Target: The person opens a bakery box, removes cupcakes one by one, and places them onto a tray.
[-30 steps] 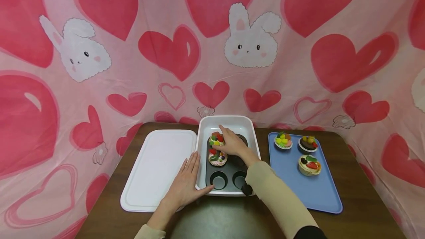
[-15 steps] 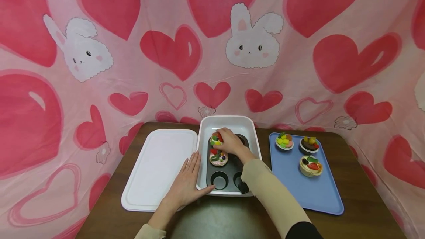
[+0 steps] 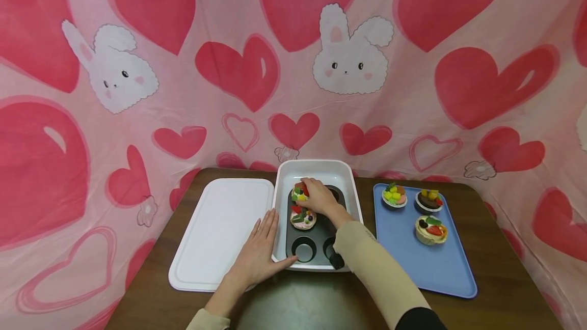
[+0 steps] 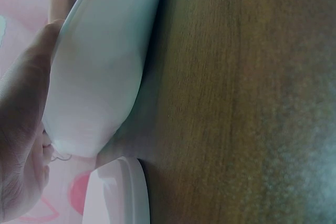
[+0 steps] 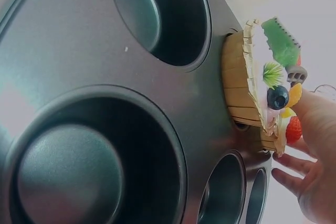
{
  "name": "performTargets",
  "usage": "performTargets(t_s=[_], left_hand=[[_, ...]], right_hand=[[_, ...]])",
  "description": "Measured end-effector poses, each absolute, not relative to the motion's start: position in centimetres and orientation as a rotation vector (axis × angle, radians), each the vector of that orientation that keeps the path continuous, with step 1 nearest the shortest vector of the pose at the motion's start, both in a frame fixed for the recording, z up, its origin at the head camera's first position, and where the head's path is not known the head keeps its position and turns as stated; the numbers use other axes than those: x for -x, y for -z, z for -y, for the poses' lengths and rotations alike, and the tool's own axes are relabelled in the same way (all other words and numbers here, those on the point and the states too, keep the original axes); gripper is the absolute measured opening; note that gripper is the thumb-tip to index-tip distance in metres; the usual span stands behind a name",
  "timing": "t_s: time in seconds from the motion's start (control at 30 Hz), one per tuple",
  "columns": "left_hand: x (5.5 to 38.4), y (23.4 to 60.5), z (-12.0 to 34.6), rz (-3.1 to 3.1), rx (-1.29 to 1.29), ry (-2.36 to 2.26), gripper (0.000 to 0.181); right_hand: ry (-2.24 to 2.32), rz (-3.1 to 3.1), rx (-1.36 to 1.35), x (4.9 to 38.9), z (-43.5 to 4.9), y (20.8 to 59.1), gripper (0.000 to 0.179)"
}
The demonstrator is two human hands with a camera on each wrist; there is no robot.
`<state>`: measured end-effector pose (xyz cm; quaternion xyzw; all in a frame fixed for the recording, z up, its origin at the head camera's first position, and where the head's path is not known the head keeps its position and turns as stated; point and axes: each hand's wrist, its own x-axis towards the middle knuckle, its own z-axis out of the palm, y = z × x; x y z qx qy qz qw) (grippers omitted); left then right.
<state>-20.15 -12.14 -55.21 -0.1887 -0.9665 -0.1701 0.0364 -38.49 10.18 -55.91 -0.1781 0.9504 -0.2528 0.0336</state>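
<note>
In the head view a dark muffin tin sits inside a white deep tray. Two toy fruit tarts occupy cups of its left column. My right hand holds the far fruit tart from the right, thumb and fingers about its edge. Just nearer is the second fruit tart, partly raised from its cup in the right wrist view, where the far tart's crust shows behind it. My left hand lies with straight fingers along the white tray's left rim, thumb over the front corner.
On the right, a blue tray bears a fruit-topped cupcake, a chocolate cupcake and a strawberry tart. A white board lies left of the deep tray. Behind the wooden table hangs a pink heart-patterned cloth.
My right hand's fingers, earlier stretched out over the far tart, have come down and curled in around it. The left hand stays against the tray. The tarts look unmoved.
</note>
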Motion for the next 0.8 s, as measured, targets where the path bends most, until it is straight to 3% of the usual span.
performTargets(t_s=[0.23, 0.8], left_hand=[[20.1, 55.2, 12.1, 2.974, 0.577, 0.519, 0.125], [20.0, 55.0, 12.1, 2.980, 0.576, 0.522, 0.124]], right_hand=[[0.751, -2.965, 0.444, 39.6, -10.3, 57.7, 0.092], [0.781, -2.959, 0.213, 39.1, -9.1, 57.3, 0.077]])
